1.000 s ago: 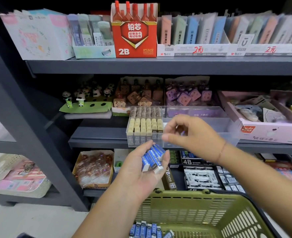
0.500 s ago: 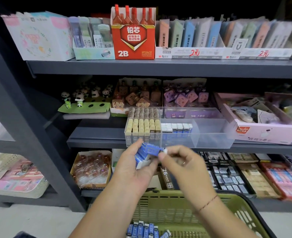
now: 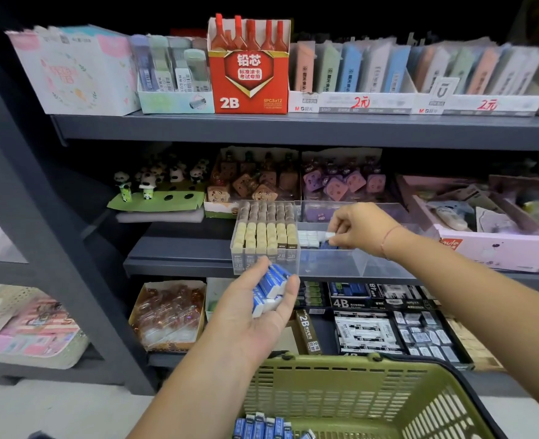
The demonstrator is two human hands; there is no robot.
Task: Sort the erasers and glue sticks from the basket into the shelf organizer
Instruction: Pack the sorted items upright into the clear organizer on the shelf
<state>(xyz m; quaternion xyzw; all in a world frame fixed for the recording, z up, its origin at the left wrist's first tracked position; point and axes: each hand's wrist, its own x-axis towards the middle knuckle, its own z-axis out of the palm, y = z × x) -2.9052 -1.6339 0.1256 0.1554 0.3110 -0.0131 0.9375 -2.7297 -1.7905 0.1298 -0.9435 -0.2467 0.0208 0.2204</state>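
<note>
the right hand (image 3: pixel 361 228) pinches one blue eraser (image 3: pixel 329 239), low in the middle compartment of the clear organizer (image 3: pixel 356 263), beside a row (image 3: pixel 307 238) of others. the left hand (image 3: pixel 255 312), palm up, curls round an eraser stack (image 3: pixel 269 289) just before the organizer. more lie in the green basket (image 3: pixel 388 388).

a red cardboard 2b lead box (image 3: pixel 249 74) tops the dark grey metal shelf (image 3: pixel 293 129); below, small panda figurines (image 3: pixel 147 182) stand on a green card (image 3: pixel 157 202), a pink cardboard box (image 3: pixel 489 248) at right.
</note>
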